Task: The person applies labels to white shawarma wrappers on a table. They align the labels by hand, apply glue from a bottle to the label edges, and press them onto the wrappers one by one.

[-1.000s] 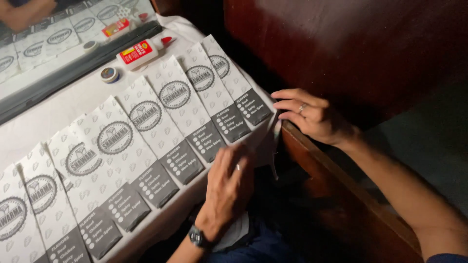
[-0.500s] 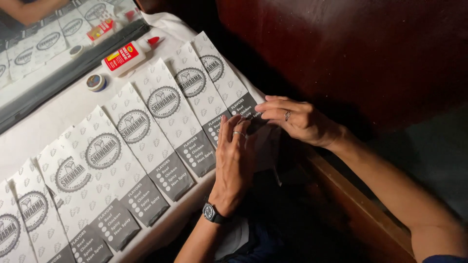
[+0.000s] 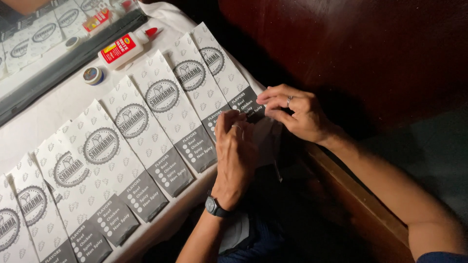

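White table (image 3: 58,104) carries a fanned row of printed paper bags (image 3: 131,124), long axes running from the near edge up and away to the left. Both hands work the end bag (image 3: 222,68) at the row's right. Right hand (image 3: 297,114) pinches its grey lower end; left hand (image 3: 236,156), fingers extended, presses flat just beside. Glue bottle (image 3: 122,47) and a small round tin (image 3: 92,75) lie well apart, upper left.

A row of long white paper sleeves (image 3: 146,122) with round grey emblems and dark grey ends lies fanned across the desk (image 3: 58,102). Beyond the row, near its far end, lies a white glue bottle (image 3: 122,48) with a red-and-yellow label (image 3: 118,47) and red cap.
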